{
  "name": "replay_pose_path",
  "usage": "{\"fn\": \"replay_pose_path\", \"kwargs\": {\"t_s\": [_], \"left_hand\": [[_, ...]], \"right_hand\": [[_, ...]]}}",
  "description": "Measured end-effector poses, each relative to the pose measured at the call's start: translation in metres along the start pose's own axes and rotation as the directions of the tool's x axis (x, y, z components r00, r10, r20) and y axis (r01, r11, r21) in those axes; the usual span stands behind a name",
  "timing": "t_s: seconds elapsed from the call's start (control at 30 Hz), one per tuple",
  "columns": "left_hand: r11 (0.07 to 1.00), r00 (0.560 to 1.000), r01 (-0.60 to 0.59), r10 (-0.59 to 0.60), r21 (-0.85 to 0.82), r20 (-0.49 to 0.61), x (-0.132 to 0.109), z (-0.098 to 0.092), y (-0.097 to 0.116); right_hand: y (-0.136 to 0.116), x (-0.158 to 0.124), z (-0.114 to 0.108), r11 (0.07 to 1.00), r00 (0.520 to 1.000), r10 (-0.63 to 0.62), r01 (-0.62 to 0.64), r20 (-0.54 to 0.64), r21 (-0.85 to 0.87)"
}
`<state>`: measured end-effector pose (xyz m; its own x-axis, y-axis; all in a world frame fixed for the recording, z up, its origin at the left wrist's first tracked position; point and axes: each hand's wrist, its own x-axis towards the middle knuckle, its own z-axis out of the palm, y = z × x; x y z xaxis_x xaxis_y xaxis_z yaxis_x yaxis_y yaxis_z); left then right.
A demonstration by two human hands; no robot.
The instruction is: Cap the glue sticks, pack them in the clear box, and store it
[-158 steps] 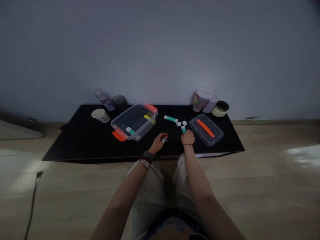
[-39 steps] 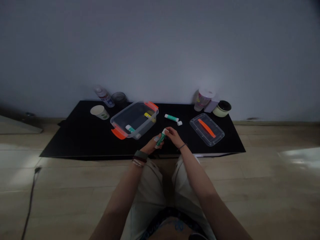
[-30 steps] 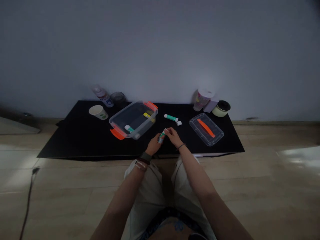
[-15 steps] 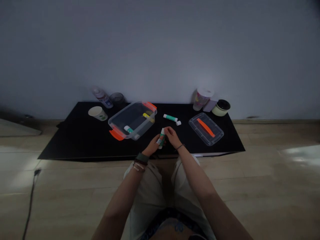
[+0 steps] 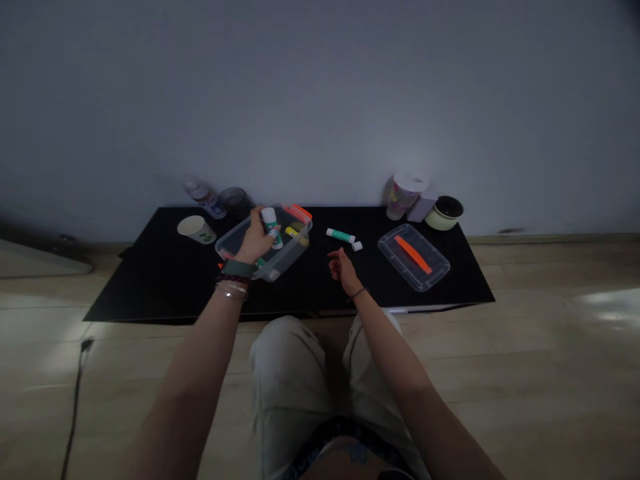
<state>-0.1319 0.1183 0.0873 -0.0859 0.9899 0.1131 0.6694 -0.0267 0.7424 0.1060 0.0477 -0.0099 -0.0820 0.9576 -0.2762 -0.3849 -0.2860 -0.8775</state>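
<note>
Left hand over the orange-latched bin, glue stick in its grasp

Watched from beside the table. Clear plastic bin (image 5: 294,259), left of centre, lidless, set at a slant. The person's left hand (image 5: 256,239) is over it, thumb and fingers closed round a green-and-white glue stick (image 5: 271,223), white cap up and tilted. Whether the stick's lower end touches the bin floor, cannot tell. Also inside: a yellow item (image 5: 291,232) toward the far right, and a second green stick (image 5: 260,264) at the near end, partly hidden by the wrist.

Right hand (image 5: 343,268) free, right of the bin, fingers loosely bent, forefinger pointing left. Just beyond it a third glue stick (image 5: 341,235) lies flat, a loose white cap (image 5: 357,246) at its right end.

Farther right, the clear lid (image 5: 395,259) lies flat, orange handle (image 5: 413,255) upward. Behind it: patterned tumbler (image 5: 396,205), lilac box (image 5: 421,207), pale green pot (image 5: 441,219) with a dark top. Far left: paper cup (image 5: 197,229) with green leaf marks, bottle (image 5: 206,199), dark round container (image 5: 236,199).

Black tabletop (image 5: 160,287) against a plain grey wall (image 5: 320,100). Pale plank floor (image 5: 525,333); black cable (image 5: 75,413) at near left. Light dim.
</note>
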Motion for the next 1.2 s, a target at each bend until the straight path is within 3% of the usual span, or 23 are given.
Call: {"fn": "replay_pose_path", "kwargs": {"t_s": [0.17, 0.33, 0.5, 0.77, 1.0, 1.13, 1.2], "left_hand": [[0.967, 0.974, 0.116, -0.155, 0.226, 0.164, 0.001, 0.009, -0.007], [0.921, 0.915, 0.184, -0.289, 0.343, 0.283, 0.005, 0.012, -0.007], [0.830, 0.879, 0.186, -0.380, 0.525, 0.290, 0.014, 0.012, -0.015], [0.723, 0.852, 0.146, -0.439, 0.676, 0.286, 0.024, 0.014, -0.039], [0.624, 0.814, 0.077, -0.490, 0.778, 0.312, 0.017, 0.009, -0.032], [0.630, 0.844, 0.072, -0.452, 0.773, 0.290, 0.014, 0.008, -0.022], [0.710, 0.878, 0.089, -0.387, 0.699, 0.282, 0.014, 0.006, -0.016]], "right_hand": [[-0.002, 0.000, 0.001, 0.999, 1.000, 0.017, -0.017, 0.003, -0.035], [-0.002, 0.000, 0.002, 0.999, 1.000, 0.005, -0.004, 0.014, -0.051], [-0.002, -0.001, 0.002, 0.998, 1.000, 0.013, -0.012, 0.017, -0.059], [-0.004, -0.002, 0.003, 0.996, 0.999, 0.037, -0.035, 0.017, -0.083], [-0.004, -0.001, 0.003, 0.996, 0.999, 0.028, -0.027, 0.016, -0.085], [-0.004, 0.000, 0.002, 0.994, 0.999, 0.037, -0.035, 0.017, -0.100], [-0.005, 0.001, 0.002, 0.992, 0.999, 0.035, -0.033, 0.018, -0.119]]}}
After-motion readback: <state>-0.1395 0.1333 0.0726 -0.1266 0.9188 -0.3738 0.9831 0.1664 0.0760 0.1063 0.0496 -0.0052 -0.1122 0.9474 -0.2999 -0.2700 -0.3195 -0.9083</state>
